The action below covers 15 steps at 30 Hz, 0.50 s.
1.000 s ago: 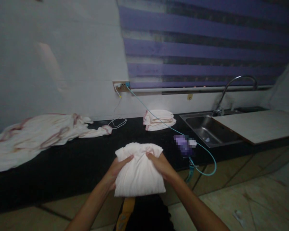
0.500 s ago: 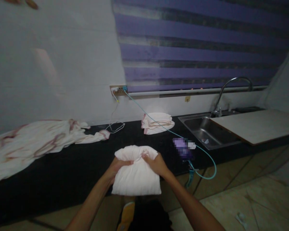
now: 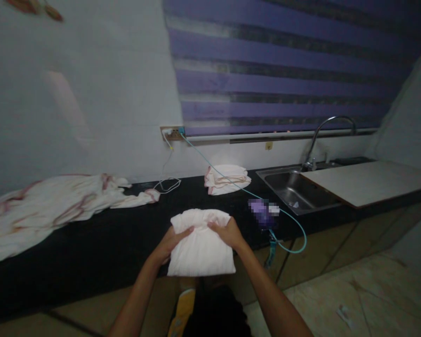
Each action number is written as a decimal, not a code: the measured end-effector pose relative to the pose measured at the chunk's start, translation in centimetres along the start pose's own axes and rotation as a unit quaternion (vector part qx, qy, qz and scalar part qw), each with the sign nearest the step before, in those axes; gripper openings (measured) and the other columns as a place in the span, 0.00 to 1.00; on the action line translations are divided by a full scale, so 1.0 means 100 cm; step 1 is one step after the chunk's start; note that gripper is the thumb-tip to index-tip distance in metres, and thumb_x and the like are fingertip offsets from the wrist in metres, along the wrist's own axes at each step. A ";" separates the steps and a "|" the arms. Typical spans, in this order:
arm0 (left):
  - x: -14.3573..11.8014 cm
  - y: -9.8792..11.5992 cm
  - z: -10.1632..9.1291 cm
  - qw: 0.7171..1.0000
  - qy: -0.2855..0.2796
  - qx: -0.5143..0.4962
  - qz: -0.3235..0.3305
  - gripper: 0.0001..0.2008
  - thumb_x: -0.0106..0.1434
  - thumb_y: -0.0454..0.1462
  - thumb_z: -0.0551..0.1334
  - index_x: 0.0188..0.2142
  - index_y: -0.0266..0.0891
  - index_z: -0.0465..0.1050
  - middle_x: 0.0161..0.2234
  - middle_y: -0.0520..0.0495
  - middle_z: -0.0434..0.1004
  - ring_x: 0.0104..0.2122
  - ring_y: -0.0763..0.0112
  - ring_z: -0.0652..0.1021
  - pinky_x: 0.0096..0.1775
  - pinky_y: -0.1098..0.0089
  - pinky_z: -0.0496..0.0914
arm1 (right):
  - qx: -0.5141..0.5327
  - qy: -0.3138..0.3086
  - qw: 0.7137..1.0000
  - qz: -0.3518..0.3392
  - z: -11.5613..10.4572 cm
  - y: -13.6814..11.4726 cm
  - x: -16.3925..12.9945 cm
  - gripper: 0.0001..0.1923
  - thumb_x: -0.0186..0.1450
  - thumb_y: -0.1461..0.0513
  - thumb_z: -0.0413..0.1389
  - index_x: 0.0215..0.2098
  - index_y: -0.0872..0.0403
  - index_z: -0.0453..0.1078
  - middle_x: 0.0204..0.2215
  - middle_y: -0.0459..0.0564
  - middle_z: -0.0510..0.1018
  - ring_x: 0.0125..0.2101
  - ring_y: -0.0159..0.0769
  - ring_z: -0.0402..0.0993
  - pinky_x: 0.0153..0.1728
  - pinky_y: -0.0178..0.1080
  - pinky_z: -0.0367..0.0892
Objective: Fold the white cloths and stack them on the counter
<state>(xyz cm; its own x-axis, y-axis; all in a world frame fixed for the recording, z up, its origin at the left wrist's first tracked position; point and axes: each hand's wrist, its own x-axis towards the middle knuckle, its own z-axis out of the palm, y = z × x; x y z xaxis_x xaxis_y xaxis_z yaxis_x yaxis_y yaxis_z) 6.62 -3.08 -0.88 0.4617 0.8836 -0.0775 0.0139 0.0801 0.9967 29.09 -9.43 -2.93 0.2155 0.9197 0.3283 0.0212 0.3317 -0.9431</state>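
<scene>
A folded white cloth (image 3: 202, 250) is held between my two hands at the front edge of the black counter. My left hand (image 3: 171, 242) grips its left side, thumb on top and fingers hidden beneath. On the opposite side my right hand (image 3: 229, 232) holds it the same way, its thumb pressing near the upper middle. Farther back lies another folded white cloth (image 3: 226, 181) with a pinkish border. A crumpled white cloth (image 3: 66, 199) with reddish edging spreads over the counter at the left.
The black counter (image 3: 133, 236) runs along the wall. A phone-like purple object (image 3: 261, 213), blurred out, lies to the right with a teal cable (image 3: 303, 234) looping past the edge. Beyond are a steel sink (image 3: 298, 192), a faucet (image 3: 312, 145) and a pale board (image 3: 372, 182). A white cable (image 3: 170, 185) lies near the wall.
My thumbs have shifted on the folded cloth, and its upper fold looks flatter and smoother. Both hands still hold it. The view has turned slightly.
</scene>
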 end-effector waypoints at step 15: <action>-0.008 0.014 0.005 0.997 -0.013 -0.066 0.035 0.33 0.54 0.50 0.76 0.54 0.36 0.78 0.52 0.35 0.83 0.53 0.49 0.82 0.56 0.58 0.76 | -0.065 -0.003 0.998 -0.021 0.008 0.003 0.008 0.31 0.63 0.41 0.62 0.55 0.51 0.76 0.56 0.58 0.80 0.59 0.48 0.76 0.65 0.54 0.62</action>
<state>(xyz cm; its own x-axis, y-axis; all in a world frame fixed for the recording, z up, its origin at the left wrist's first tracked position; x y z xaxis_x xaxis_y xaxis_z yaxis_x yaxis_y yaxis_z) 6.69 -3.95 0.62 0.4802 0.8771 -0.0054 -0.1349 0.0799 0.9876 28.55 -8.37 -2.94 0.2066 0.9068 0.3675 0.1559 0.3403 -0.9273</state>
